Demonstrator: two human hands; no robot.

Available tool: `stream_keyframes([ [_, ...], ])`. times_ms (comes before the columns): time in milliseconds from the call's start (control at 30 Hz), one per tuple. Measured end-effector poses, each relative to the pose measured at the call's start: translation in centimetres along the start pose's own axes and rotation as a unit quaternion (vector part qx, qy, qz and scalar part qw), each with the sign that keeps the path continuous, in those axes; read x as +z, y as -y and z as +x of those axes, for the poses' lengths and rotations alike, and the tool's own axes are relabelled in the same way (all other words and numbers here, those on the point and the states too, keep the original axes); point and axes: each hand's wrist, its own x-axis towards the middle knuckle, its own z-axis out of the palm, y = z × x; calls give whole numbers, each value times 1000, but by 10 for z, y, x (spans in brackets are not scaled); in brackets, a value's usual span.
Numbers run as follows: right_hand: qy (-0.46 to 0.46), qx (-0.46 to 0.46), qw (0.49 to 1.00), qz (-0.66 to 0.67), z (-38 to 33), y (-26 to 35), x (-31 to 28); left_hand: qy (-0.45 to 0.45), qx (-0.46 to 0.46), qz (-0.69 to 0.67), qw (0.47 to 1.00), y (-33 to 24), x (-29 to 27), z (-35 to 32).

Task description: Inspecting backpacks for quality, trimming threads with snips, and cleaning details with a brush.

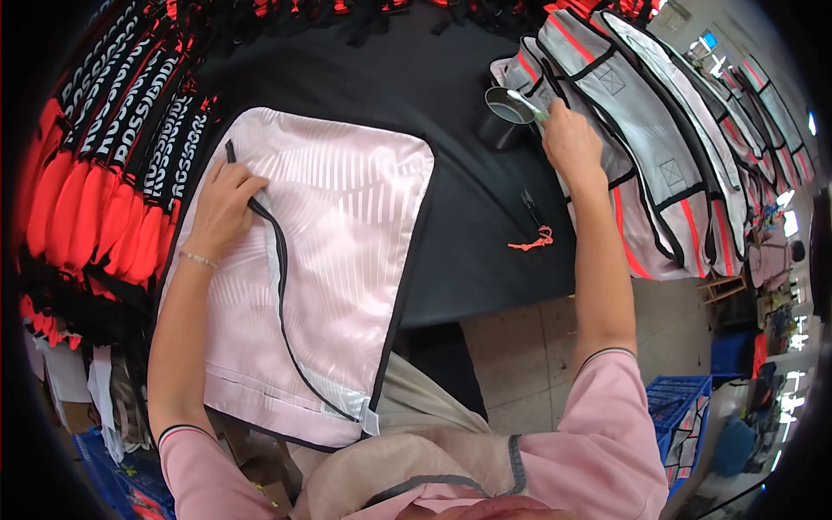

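A pink fabric panel (pixel 347 225) with a striped sheen and black bound edges lies on the black-covered table (pixel 468 277), in front of me to the left. Across it runs a narrow black strip (pixel 282 295), curving down to a white tag (pixel 370 422). My left hand (pixel 227 198) rests on the panel's upper left, fingers closed on the strip's upper part. At the far right, my right hand (pixel 569 143) grips a slim pale tool (pixel 526 104), its whitish end over the mouth of a metal cup (pixel 500 126). I cannot tell whether the tool touches the cup.
Small black snips (pixel 529 204) with an orange cord (pixel 533 240) lie nearer me than the cup. Grey bags (pixel 633 113) with black and orange trim are stacked at right. Red-and-black straps (pixel 113 191) hang at left. A blue crate (pixel 680 403) stands on the floor.
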Motion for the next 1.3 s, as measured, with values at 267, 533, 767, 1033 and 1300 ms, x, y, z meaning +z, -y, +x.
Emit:
stream_keyframes([
  [267, 175, -80, 968, -162, 79, 3, 50, -66, -98, -153, 981, -2, 15, -42],
  [533, 117, -60, 987, -93, 73, -7, 6, -42, -257, 107, 960, 8, 6, -10],
  [767, 83, -33, 991, -99, 38, 11, 3, -100, -323, -62, 939, 53, 16, -15],
  [1033, -17, 6, 995, 99, -6, 26, 11, -59, -464, -237, 852, 62, 11, -33],
  [1300, 45, -220, 839, 496, -69, 255, 47, -46, -420, -719, 552, 58, 48, -59],
])
